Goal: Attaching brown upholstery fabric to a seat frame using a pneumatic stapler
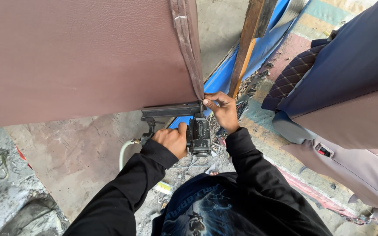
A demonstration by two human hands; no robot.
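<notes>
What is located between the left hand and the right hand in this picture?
In the head view, the black staple gun sits between the left hand gripping it and the right hand pinching the brown leatherette.

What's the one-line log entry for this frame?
left hand: grips black pneumatic stapler | right hand: pinches brown leatherette cover corner | stapler nose under cover's lower edge | white air hose attached

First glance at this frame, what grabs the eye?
The big brown leatherette panel fills the upper left, its folded seam running down to the lower corner. There the right hand pinches the edge, while the left hand grips a black pneumatic staple gun pressed under the panel. At right lie upholstered seat pieces in navy and grey.
</notes>
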